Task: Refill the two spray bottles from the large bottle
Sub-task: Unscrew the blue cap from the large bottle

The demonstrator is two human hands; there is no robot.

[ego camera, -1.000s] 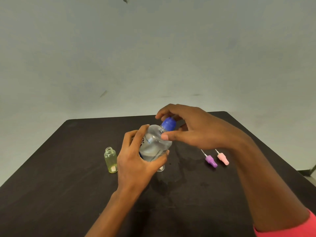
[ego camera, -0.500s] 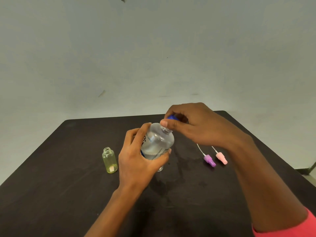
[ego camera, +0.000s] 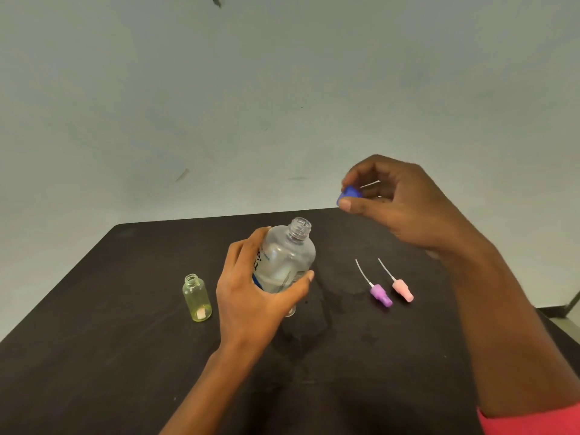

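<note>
My left hand (ego camera: 251, 296) grips the large clear bottle (ego camera: 287, 257) around its body, tilted a little to the right, its threaded neck uncovered. My right hand (ego camera: 401, 205) pinches the blue cap (ego camera: 347, 195) between thumb and fingers, up and to the right of the bottle's neck. A small yellowish spray bottle (ego camera: 197, 299) stands open-topped on the table left of my left hand. A second small bottle is mostly hidden behind my left hand; only its base (ego camera: 290, 312) shows. Two spray heads with dip tubes, purple (ego camera: 380, 295) and pink (ego camera: 402, 289), lie to the right.
Everything sits on a dark table (ego camera: 125, 356) whose far edge meets a pale wall. Wet-looking marks (ego camera: 326, 312) darken the tabletop just right of the large bottle. A dark object pokes in at the right edge of the view (ego camera: 572, 306).
My right hand has taken the blue cap off the large bottle and lifted it up and to the right. The bottle's neck now stands bare.
</note>
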